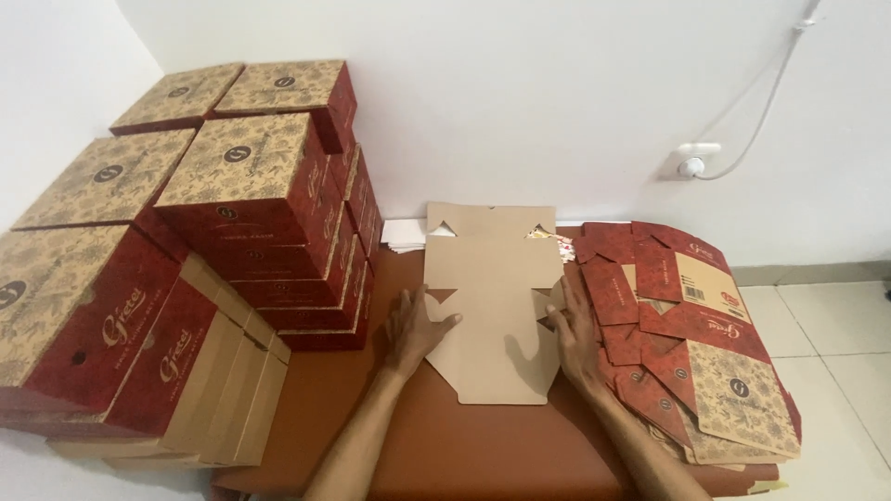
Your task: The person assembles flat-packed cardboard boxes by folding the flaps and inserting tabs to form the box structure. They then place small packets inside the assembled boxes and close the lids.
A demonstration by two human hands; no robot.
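Head view, looking down on brown desk (371, 408). Flat unfolded cardboard box blank (492, 306), plain kraft side up, lying at centre of desk, top flaps toward 12 o'clock near white wall (520, 102). Left hand (418, 327) at blank's 9 o'clock edge, fingers spread, palm down, pressing on the side flap; grip open, pinching nothing. Right hand (574, 336) at blank's 3 o'clock edge, fingers spread flat on the opposite side flap, also gripping nothing. Both forearms entering from 6 o'clock. Pile of flat red printed blanks (691, 343) just beside right hand at 3 o'clock, fanned loosely, overhanging desk edge. Stacks of assembled red-and-kraft boxes (251, 213) at 9 to 11 o'clock, several high, against wall corner. More folded boxes lying on their sides (139, 362) at 8 o'clock. White papers (404, 234) behind blank at 12 o'clock. Wall socket with white cable (694, 160) at 2 o'clock. Tiled floor (835, 334) at 3 o'clock.
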